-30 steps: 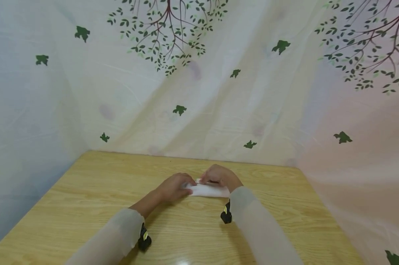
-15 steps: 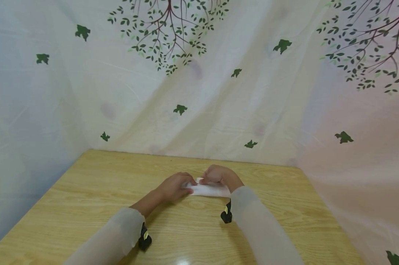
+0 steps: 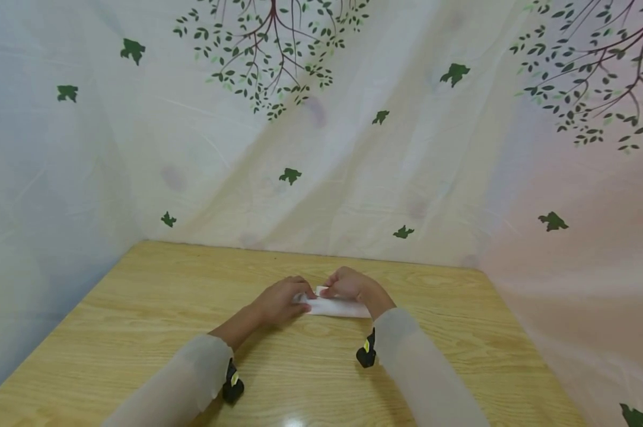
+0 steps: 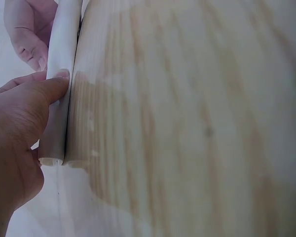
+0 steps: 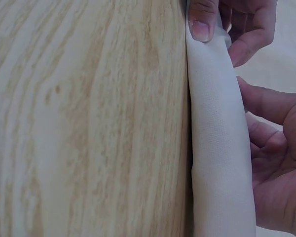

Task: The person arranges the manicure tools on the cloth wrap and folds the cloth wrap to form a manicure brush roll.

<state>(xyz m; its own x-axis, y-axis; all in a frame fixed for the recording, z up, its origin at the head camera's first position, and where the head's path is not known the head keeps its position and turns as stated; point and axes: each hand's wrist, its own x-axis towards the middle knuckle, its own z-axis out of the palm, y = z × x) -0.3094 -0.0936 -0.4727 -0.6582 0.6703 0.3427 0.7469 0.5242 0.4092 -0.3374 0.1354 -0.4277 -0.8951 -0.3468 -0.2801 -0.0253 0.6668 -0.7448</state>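
A white roll [image 3: 337, 306] of thin, soft-looking sheet lies crosswise on the table; I cannot tell paper from cloth. The left wrist view shows the open left end of the roll [image 4: 52, 161]. My left hand [image 3: 281, 301] grips its left part, thumb on the near side and fingers on the far side. My right hand [image 3: 353, 286] reaches over behind the roll, fingers curled, and pinches a small white flap [image 3: 320, 290] at the far edge. In the right wrist view the right hand [image 5: 281, 158] is partly hidden by the roll [image 5: 219, 128].
The wood-grain table [image 3: 279, 367] extends around both hands. A pale curtain [image 3: 236, 178] with printed leaves and branches hangs along its back and sides. Each sleeve cuff carries a small black device, such as the right one [image 3: 366, 350].
The right hand and wrist have shifted very slightly to the right and toward the person. The left hand and the roll have stayed nearly still.
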